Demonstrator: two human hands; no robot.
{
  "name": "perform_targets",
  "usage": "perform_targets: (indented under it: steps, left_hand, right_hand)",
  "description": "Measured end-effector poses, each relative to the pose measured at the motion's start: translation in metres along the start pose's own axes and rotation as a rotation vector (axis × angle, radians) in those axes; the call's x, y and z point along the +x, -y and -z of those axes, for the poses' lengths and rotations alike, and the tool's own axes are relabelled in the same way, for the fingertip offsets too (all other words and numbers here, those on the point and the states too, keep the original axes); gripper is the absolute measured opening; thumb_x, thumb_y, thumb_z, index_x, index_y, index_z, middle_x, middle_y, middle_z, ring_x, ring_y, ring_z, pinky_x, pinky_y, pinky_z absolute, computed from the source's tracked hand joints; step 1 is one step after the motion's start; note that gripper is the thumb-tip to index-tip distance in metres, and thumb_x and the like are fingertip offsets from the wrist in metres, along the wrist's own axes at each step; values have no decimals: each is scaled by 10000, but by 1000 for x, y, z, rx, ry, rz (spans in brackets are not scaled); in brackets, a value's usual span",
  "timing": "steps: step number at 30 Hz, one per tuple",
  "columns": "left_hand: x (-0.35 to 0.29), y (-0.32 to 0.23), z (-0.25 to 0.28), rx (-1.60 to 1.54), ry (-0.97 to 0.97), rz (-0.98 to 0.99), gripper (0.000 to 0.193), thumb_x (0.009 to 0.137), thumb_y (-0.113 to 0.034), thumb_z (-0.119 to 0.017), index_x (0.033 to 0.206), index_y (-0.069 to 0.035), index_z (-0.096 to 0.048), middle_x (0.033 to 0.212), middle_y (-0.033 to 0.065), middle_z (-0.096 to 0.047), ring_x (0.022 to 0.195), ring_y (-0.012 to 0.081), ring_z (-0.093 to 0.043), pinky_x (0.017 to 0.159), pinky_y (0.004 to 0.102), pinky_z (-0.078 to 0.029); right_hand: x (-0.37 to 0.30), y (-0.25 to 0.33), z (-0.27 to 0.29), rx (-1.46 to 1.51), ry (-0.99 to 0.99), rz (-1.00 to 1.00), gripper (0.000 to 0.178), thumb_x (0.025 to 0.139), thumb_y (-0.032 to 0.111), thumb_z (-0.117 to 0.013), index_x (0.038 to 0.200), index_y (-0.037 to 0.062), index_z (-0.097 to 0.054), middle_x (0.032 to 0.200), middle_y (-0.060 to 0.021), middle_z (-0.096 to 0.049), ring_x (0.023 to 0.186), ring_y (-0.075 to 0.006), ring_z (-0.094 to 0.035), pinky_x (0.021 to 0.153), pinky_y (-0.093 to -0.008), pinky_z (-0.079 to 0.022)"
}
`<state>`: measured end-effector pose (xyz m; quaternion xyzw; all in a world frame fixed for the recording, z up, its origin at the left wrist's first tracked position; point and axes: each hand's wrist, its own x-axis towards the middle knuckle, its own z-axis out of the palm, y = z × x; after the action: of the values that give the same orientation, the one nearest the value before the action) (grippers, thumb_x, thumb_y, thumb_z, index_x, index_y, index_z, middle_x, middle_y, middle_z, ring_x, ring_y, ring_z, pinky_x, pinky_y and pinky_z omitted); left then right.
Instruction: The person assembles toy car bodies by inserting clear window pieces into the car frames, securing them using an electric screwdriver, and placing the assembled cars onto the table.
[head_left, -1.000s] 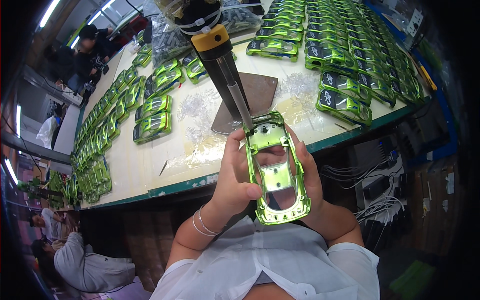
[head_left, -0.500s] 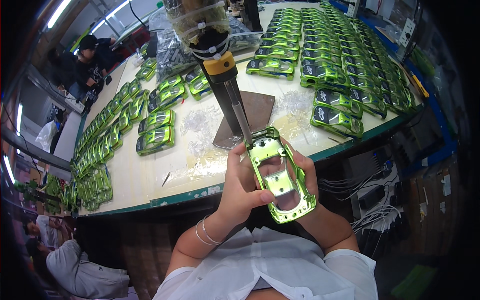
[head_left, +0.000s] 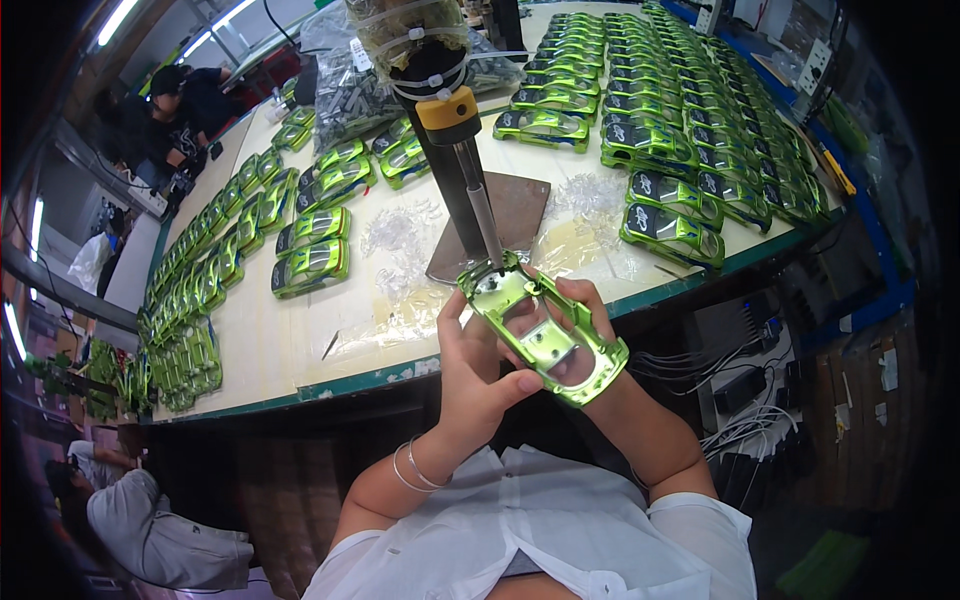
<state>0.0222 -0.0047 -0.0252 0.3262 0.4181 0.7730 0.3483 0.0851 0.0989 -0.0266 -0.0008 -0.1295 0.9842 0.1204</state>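
Observation:
A bright green toy car body shell (head_left: pixel 545 345) rests in both hands, its hollow underside facing up and clear window plastic inside. My left hand (head_left: pixel 478 372) grips its left side, thumb pressed along the near left edge. Curled around the far right side is my right hand (head_left: pixel 585 300), with its other fingers partly hidden below the shell. A slim metal rod (head_left: pixel 481 205) comes down from a yellow collar (head_left: pixel 447 117) on a tape-wrapped tool. Its tip meets or hangs just over the shell's far end; contact cannot be told.
Rows of green car shells (head_left: pixel 650 145) fill the right of the table, and more shells (head_left: pixel 312 265) stand left. Small clear plastic parts (head_left: pixel 400 235) lie in piles around a brown plate (head_left: pixel 520 215). Behind is a bag of grey pieces (head_left: pixel 350 100). Other people sit at far left.
The shell has moved slightly up and left and turned, so its far end now lies under the rod's tip. Both hands moved with it and kept their hold.

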Motion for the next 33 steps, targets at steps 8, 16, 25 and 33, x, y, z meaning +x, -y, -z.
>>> perform_targets:
  steps: [8, 16, 25, 33]
  left_hand:
    - [-9, -10, -1, 63, 104, -64, 987, 653, -164, -710, 1292, -65, 37, 1240, 206, -317, 1140, 269, -356, 946, 379, -258]
    - [-12, -13, -1, 87, 184, -69, 1027, 637, -122, -711, 1296, -78, 76, 1249, 225, -300, 1161, 288, -333, 977, 393, -216]
    - [-12, -18, -3, 131, 286, -86, 1091, 628, -112, -713, 1293, -76, 151, 1282, 236, -248, 1209, 306, -260, 998, 407, -172]
    - [-12, -18, -2, 196, 376, -92, 1160, 625, -157, -723, 1265, -47, 239, 1310, 250, -173, 1233, 315, -208, 1006, 413, -145]
  right_hand:
    - [1, 16, 1, 200, 227, -277, 458, 807, 425, -374, 1009, 33, -498, 767, -147, -552, 644, -242, -548, 413, -269, -480]
    - [-2, 19, 3, 212, 260, -320, 488, 813, 435, -356, 989, 2, -496, 775, -146, -530, 616, -260, -501, 320, -261, -409]
    - [-4, 25, 2, 337, 220, -327, 482, 818, 431, -348, 997, 8, -496, 844, -161, -532, 621, -276, -491, 289, -259, -374]
    - [-3, 28, 4, 326, 286, -351, 492, 824, 421, -336, 1026, -4, -480, 857, -172, -534, 610, -275, -494, 270, -256, -373]
